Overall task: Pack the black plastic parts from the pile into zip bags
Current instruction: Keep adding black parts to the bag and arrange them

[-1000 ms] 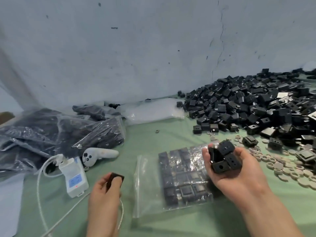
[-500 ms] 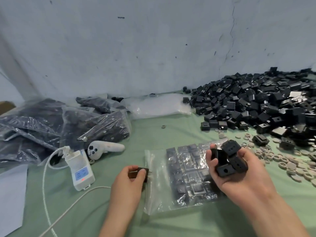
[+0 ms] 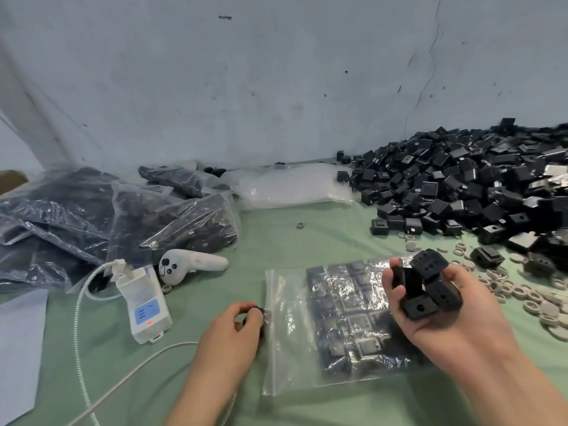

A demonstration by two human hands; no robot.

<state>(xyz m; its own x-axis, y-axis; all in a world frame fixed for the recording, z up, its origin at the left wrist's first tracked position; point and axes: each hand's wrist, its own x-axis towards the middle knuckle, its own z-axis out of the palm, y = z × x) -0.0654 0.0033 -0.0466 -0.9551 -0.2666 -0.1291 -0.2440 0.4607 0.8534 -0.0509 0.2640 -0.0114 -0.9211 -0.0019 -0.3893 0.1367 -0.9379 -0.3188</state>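
A scuffed grey-blue wall behind a green-topped work table.

The wall (image 3: pixel 276 87) fills the upper half of the view, painted a pale grey-blue and lit softly and evenly. A thin crack (image 3: pixel 425 75) runs down it on the right, and small dark marks (image 3: pixel 225 17) and scuffs speckle the paint. At the far left a paler slanted band (image 3: pixel 27 118) crosses it. The table (image 3: pixel 322 241) butts straight against the wall; its top is a dull sage green, matte, faintly creased. A brown edge (image 3: pixel 12 179) shows at the far left.
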